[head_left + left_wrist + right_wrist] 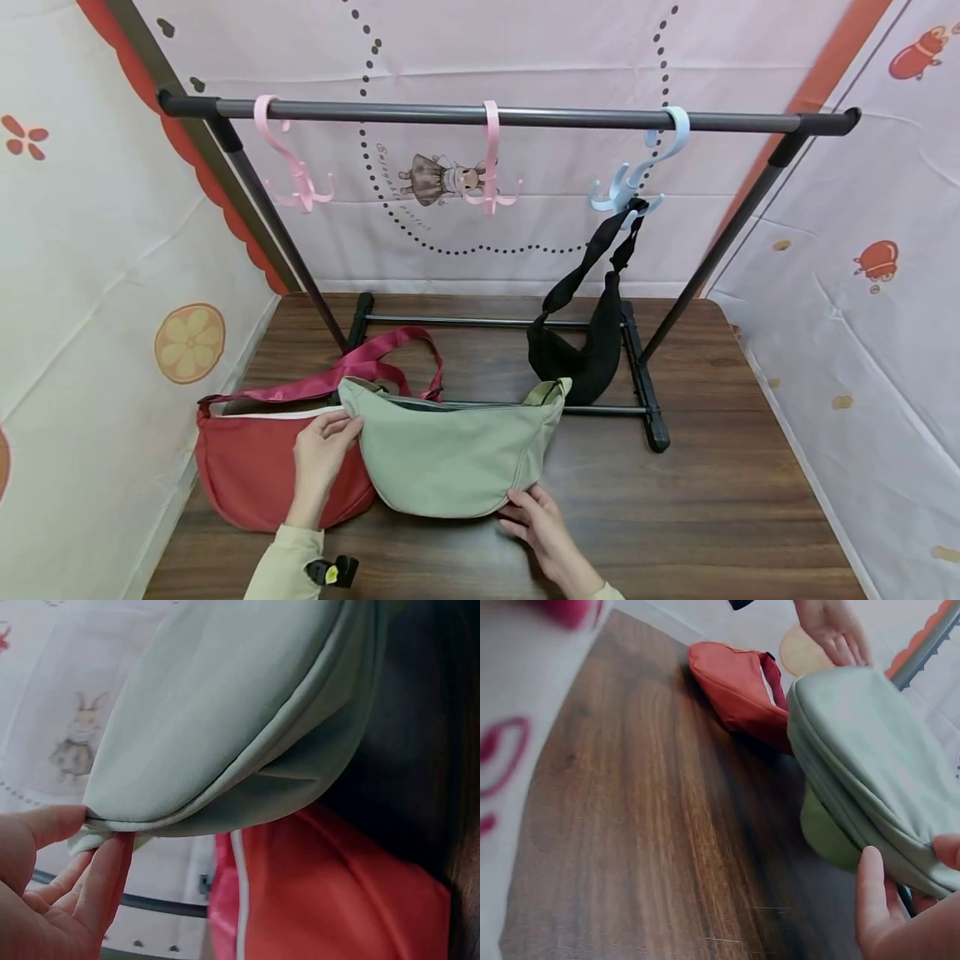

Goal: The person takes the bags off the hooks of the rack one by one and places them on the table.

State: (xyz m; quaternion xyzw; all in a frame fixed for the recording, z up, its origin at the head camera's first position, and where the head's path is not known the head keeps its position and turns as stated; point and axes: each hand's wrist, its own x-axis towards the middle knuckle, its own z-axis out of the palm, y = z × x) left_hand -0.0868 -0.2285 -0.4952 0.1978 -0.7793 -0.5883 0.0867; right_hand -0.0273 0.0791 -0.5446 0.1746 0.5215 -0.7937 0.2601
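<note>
A pale green shoulder bag [457, 458] is held up in front of me, with its zipped top edge facing up. My left hand [324, 454] pinches its upper left corner between thumb and fingers, as the left wrist view also shows. At the lower right edge my right hand [543, 529] grips the bag, thumb on one face and fingers around the underside in the right wrist view. A red shoulder bag [251, 467] with a crimson strap [375, 354] lies on the table at left, partly behind my left hand and the green bag.
A black rack [450, 115] stands on the wooden table [720, 500]. Two pink hooks [300, 187] [491, 158] and a blue hook [622, 187] hang from its bar. From the blue one a black bag [573, 354] hangs by its strap. Printed cloth walls surround the table.
</note>
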